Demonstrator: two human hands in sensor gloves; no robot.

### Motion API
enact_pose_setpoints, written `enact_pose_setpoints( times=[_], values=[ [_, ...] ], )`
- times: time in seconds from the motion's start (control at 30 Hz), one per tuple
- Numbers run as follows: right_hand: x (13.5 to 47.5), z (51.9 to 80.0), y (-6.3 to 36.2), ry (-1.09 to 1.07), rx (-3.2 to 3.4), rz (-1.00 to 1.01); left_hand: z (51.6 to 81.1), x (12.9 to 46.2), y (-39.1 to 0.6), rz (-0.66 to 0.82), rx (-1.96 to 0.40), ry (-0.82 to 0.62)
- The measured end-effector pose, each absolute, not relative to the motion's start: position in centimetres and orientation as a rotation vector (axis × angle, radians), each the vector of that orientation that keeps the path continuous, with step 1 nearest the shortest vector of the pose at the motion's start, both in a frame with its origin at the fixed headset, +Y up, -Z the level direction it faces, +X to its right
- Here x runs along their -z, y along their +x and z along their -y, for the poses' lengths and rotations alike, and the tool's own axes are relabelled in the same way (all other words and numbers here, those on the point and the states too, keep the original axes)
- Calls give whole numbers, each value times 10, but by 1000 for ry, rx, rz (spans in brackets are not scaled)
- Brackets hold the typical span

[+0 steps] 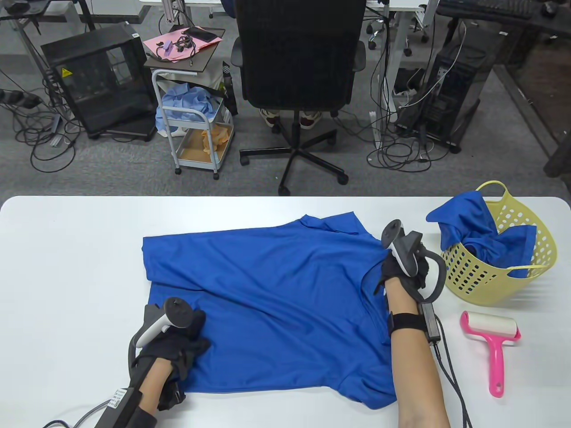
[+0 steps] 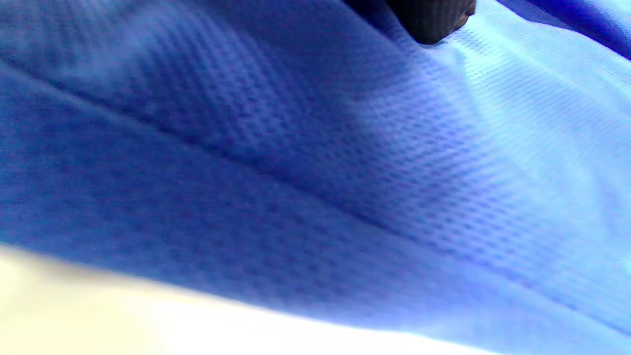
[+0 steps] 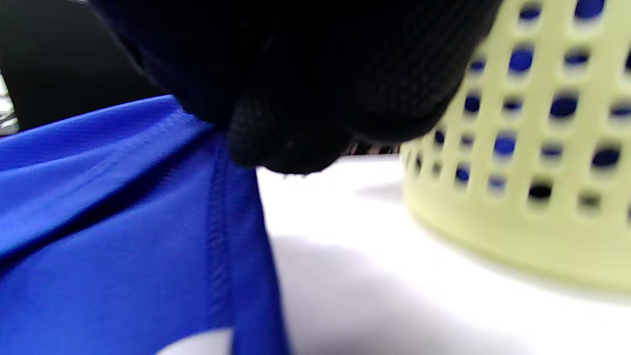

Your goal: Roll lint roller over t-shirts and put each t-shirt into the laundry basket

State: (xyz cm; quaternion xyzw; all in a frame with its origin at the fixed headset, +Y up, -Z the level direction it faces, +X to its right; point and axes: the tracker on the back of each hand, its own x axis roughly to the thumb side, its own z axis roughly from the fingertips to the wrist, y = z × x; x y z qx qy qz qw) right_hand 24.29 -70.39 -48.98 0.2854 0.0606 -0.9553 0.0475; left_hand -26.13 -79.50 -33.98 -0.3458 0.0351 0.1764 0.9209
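- Table [image 1: 67, 267]: white, with 1 blue t-shirt [image 1: 276, 285] spread flat across its middle, collar toward the far edge.
- Left hand [image 1: 178, 343]: rests on the near-left part of the t-shirt, near its hem; the fingers lie on the cloth, but whether they pinch it cannot be told. In the left wrist view only 1 dark fingertip [image 2: 434, 22] shows, touching the blue weave [image 2: 296, 172].
- Right hand [image 1: 403, 267]: at the shirt's right edge, by the sleeve; in the right wrist view its gloved fingers [image 3: 296, 98] are curled down and pinch the seamed edge of the cloth [image 3: 217, 222], which rises off the table [image 3: 369, 246] to meet them.
- Basket [image 1: 542, 249]: yellow, perforated, at the table's far right, just beside the right hand; a 2nd blue t-shirt [image 1: 473, 227] is bunched inside and spills over its rim.
- Lint roller [image 1: 493, 345]: pink handle, white roll, lying on the table near the basket, on the side toward the person, apart from both hands.
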Motion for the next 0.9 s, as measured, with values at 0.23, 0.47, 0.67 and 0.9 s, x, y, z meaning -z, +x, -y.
enact_pose_setpoints(
  times=[0.23,0.47,0.67,0.9],
  values=[
    [503,705,231,804,2983,-41,795,340,-261,-71,-368,-706],
    [552,665,187,517,3169,-39,795,340,-261,-75,-371,-714],
    [599,723,161,515,3185,266,795,340,-260,-78,-374,-724],
    [614,764,153,589,3120,289,795,340,-260,-72,-365,-736]
  ],
)
